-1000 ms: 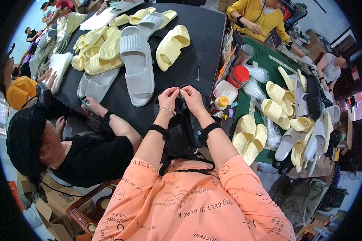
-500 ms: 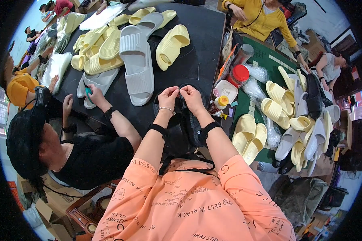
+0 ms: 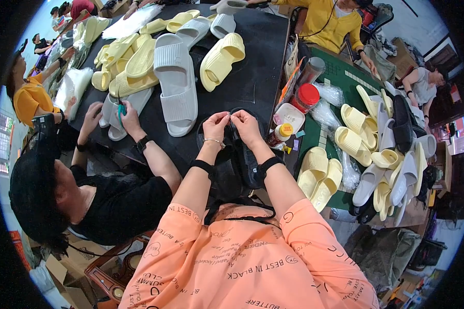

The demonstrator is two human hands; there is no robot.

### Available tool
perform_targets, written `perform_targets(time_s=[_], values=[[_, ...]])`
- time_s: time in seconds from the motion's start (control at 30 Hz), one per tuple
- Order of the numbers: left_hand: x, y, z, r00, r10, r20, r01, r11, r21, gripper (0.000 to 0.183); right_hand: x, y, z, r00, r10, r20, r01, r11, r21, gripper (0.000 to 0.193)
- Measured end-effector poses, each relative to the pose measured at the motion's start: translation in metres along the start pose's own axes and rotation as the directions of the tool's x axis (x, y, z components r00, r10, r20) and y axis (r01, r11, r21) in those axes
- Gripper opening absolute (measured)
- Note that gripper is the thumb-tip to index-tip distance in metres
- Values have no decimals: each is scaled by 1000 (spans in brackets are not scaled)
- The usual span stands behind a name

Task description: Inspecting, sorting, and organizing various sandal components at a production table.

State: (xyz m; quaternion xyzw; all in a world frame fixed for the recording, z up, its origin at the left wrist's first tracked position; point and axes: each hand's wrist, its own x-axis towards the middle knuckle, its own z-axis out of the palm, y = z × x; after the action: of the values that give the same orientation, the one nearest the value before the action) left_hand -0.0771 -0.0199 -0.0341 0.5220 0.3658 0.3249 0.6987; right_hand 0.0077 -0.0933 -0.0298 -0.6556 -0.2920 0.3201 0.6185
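Observation:
My left hand [image 3: 215, 126] and my right hand [image 3: 246, 126] meet fingertip to fingertip above a pair of black slippers at the table's near edge. Both are pinched, and whatever sits between the fingertips is too small to make out. The left black slipper [image 3: 226, 172] lies partly under my left wrist, the right black slipper [image 3: 251, 164] beneath my right hand and wrist. Ahead of my hands, a large grey slipper [image 3: 176, 95] lies on the black table [image 3: 255, 56], with a pale yellow pair [image 3: 221, 64] beyond it.
At my left, a co-worker [image 3: 123, 198] holds green-handled scissors [image 3: 121, 110] over grey slippers. Yellow slippers [image 3: 126, 67] are heaped behind. To my right stand a red-lidded jar [image 3: 307, 95] and a yellow-capped bottle [image 3: 281, 134]. A green table [image 3: 337, 64] bears more slippers.
My hands stay in place. The co-worker's hands at left have moved forward over the grey slippers. A grey pair now shows at the far edge, where the yellow-clad person's arm reaches over.

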Motion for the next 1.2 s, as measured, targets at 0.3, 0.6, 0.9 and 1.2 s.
perform_targets(time_s=[0.3, 0.6, 0.9, 1.2], values=[[1, 1, -4, 998, 9, 65, -3, 997, -83, 14, 0, -2, 2, 999, -20, -28, 21, 999, 36, 15], [5, -5, -3, 1000, -4, 22, 7, 994, -107, 12, -1, -6, 1, 1000, 4, -7, -4, 1000, -6, 9], [7, -12, 0, 999, 21, 32, -22, 1000, 23, 14, 1, 2, 4, 997, 77, 12, -78, 977, 199, 8], [1, -6, 2, 1000, 19, 12, -19, 998, 52, 15, 3, 6, 5, 994, 110, 9, -110, 979, 169, 8]])
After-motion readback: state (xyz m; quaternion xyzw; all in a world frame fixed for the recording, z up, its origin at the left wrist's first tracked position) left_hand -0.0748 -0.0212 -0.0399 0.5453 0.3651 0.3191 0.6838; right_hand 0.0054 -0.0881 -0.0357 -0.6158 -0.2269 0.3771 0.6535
